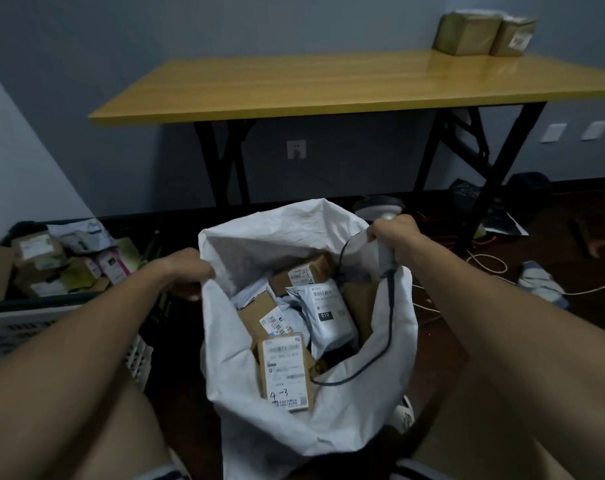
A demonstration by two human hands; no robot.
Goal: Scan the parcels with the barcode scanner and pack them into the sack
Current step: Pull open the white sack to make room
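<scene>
A white woven sack [287, 441] stands open between my knees. My left hand [186, 271] grips its left rim and my right hand [394, 237] grips its right rim, holding the mouth wide. Several parcels lie inside: a brown box with a label marked "4-3" [285, 372], a grey mailer bag [329, 313] and another brown box [301, 273]. The pale head of the barcode scanner [379, 208] shows just beyond my right hand. Its dark cable [389, 317] hangs down over the sack's inner wall. Whether my right hand also holds the scanner is hidden.
A dark crate [34, 301] at the left holds several more parcels [62, 258]. Behind the sack stands a yellow-topped folding table [329, 84] with two brown boxes [467, 32] at its far right corner. Loose cables [484, 265] and clutter lie on the floor at the right.
</scene>
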